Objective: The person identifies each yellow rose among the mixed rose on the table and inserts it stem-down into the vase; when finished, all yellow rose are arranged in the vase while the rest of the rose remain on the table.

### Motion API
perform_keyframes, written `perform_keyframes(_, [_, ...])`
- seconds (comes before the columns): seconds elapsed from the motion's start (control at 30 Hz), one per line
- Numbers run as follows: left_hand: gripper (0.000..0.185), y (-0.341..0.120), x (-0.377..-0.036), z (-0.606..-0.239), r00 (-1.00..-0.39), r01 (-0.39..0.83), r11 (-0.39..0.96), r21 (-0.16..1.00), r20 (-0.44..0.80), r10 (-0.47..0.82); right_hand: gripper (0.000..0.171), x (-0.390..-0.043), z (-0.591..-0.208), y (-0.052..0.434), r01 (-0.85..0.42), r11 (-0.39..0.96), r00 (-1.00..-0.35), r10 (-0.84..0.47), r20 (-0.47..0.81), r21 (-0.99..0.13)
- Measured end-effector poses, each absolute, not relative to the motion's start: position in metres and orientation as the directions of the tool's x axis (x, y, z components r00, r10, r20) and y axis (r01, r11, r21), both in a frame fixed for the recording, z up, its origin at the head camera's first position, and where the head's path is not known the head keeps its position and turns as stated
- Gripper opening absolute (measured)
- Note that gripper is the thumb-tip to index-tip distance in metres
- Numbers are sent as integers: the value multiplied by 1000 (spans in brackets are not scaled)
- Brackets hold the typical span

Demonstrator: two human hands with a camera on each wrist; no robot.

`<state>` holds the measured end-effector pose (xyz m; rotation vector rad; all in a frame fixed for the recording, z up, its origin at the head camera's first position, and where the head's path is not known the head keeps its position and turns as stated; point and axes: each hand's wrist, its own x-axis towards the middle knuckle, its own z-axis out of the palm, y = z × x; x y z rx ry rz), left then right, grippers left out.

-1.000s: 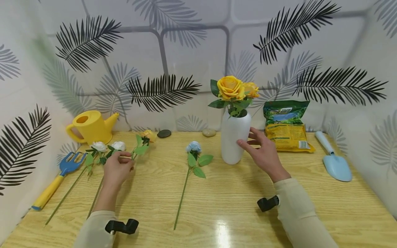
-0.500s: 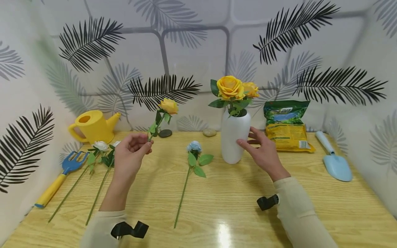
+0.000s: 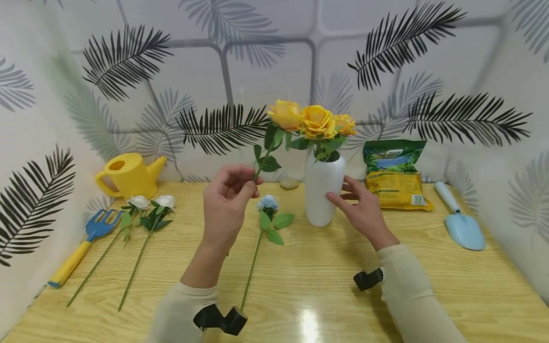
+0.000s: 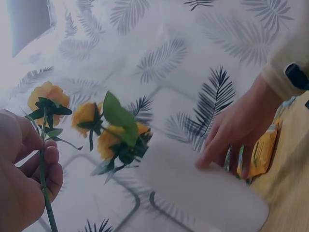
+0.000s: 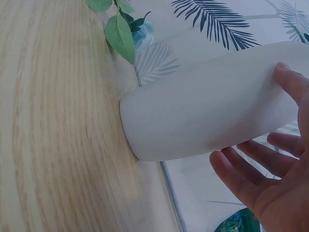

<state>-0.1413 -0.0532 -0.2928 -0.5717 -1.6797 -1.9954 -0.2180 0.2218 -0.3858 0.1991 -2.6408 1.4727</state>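
Note:
My left hand (image 3: 252, 183) pinches the green stem of a yellow rose (image 3: 285, 114) and holds it upright in the air. Its bloom is just left of the two yellow roses (image 3: 319, 121) standing in the white vase (image 3: 319, 193). In the left wrist view the stem (image 4: 45, 193) runs between my thumb and fingers, with the bloom (image 4: 46, 96) above. My right hand (image 3: 339, 195) rests open against the vase's right side. In the right wrist view its thumb touches the vase (image 5: 203, 106) while the fingers (image 5: 241, 183) spread beside it.
A blue rose (image 3: 268, 203) lies on the wooden table (image 3: 429, 267) in front of the vase, two white roses (image 3: 152, 202) at the left. A yellow watering can (image 3: 126, 174) and blue hand rake (image 3: 96, 228) sit far left; a soil bag (image 3: 394, 174) and blue trowel (image 3: 461, 224) sit at the right.
My left hand picked the yellow rose up from the table at the left, raised it and carried it right, up beside the vase's blooms. The right hand stayed at the vase.

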Motion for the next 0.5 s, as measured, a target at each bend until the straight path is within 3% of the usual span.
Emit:
perform_keyframes(0.2, [17,-20,-145,-290,-804,586,-165,793,594,-2,77,-218,-386,221,-168,519,-985,-57,162,-838])
perform_keyframes(0.5, [15,10,-167,-281,-817,570,-201,797,575,-37,79,-218,-385,221,-161,524,-986,-51,158,-836])
